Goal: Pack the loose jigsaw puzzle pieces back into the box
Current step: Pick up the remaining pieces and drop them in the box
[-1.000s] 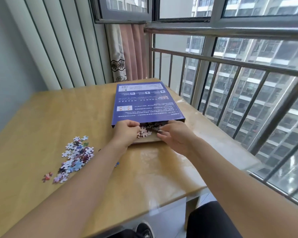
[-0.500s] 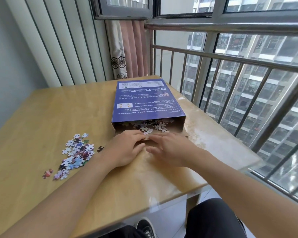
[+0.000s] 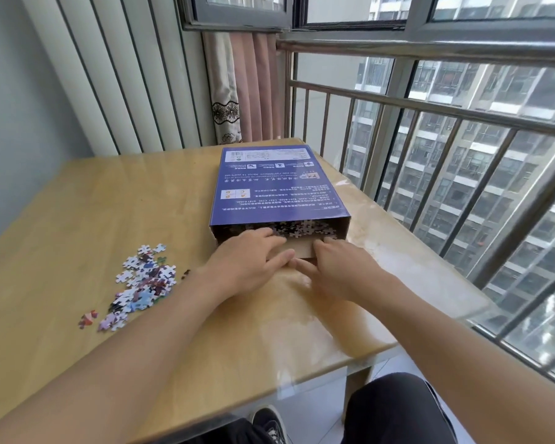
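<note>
A loose heap of puzzle pieces (image 3: pixel 141 280) still lies on the table (image 3: pixel 61 203) well left of the flat blue box (image 3: pixel 277 187), whose open near end shows more pieces inside. The left hand (image 3: pixel 250 257) and right hand (image 3: pixel 337 267) lie flat, fingers spread, at its brown flap (image 3: pixel 303 249); best keep the mouth low and sweep pieces in gently. Upside-down print reads partly "About 14 years old"
</note>
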A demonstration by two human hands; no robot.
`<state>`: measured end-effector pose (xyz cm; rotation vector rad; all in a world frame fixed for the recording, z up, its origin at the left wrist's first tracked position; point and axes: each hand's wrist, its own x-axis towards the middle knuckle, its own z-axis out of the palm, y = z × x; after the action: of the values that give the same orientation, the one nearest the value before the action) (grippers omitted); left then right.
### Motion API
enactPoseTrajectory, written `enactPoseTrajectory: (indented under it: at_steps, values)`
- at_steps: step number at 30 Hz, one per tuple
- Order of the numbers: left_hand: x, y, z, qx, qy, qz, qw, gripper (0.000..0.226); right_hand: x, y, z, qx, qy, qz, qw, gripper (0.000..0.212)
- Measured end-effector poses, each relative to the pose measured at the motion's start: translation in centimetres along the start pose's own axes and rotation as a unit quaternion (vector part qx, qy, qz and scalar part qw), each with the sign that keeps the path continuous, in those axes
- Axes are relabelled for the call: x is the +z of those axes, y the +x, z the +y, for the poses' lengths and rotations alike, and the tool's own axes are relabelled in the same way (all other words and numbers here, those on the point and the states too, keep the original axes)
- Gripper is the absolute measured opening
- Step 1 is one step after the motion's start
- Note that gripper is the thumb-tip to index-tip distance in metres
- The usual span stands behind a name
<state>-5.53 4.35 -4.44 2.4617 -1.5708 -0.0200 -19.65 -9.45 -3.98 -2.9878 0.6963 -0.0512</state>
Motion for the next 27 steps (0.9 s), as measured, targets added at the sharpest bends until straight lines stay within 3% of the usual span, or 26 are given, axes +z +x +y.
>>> enactPoseTrajectory:
  at_steps: [3, 6, 8, 10, 14, 18, 21, 24, 25, 27]
  values:
    - [0.5, 0.5, 0.1, -0.003, 0.005, -0.045, 0.999, 0.046, 0.1, 2.0, -0.1, 0.006, -0.025, -0.076, 0.997, 0.07]
    - [0.3, 1.5, -0.6, -0.031, -0.006, -0.079, 0.996, 0.043, -1.1, 3.2, -1.1, -0.005, -0.011, -0.119, 0.993, 0.051]
    - [-0.1, 1.6, -1.1, -0.03, -0.019, -0.07, 0.997, 0.043, -1.6, 3.2, -1.6, -0.034, -0.008, -0.113, 0.993, 0.036]
    - [-0.8, 0.9, -1.1, -0.015, -0.042, -0.037, 0.998, 0.037, -2.3, 2.2, -2.3, -0.069, 0.005, -0.069, 0.995, 0.035]
    - [-3.2, -2.4, -1.5, 0.003, -0.091, 0.016, 0.996, 0.021, -3.8, -0.5, -5.3, -0.173, 0.152, -0.012, 0.973, 0.031]
    - [-5.1, -7.0, -4.4, -0.097, -0.093, 0.076, 0.988, 0.024, -2.7, -1.4, -9.3, -0.169, 0.105, -0.087, 0.976, 0.061]
    - [-5.2, -11.5, -8.0, -0.178, -0.039, 0.127, 0.975, 0.056, -0.8, -1.5, -12.5, -0.142, 0.072, -0.099, 0.982, 0.064]
    - [-4.1, -15.7, -10.5, -0.249, 0.031, 0.004, 0.968, 0.127, 0.5, -0.7, -15.5, -0.126, 0.121, -0.068, 0.982, 0.057]
    - [-3.5, -16.6, -10.9, -0.25, 0.039, -0.021, 0.967, 0.136, 0.6, -0.3, -16.4, -0.12, 0.135, -0.066, 0.981, 0.055]
    - [-2.3, -17.6, -11.2, -0.236, 0.012, 0.004, 0.972, 0.135, 0.4, 0.4, -18.1, -0.111, 0.15, -0.066, 0.98, 0.05]
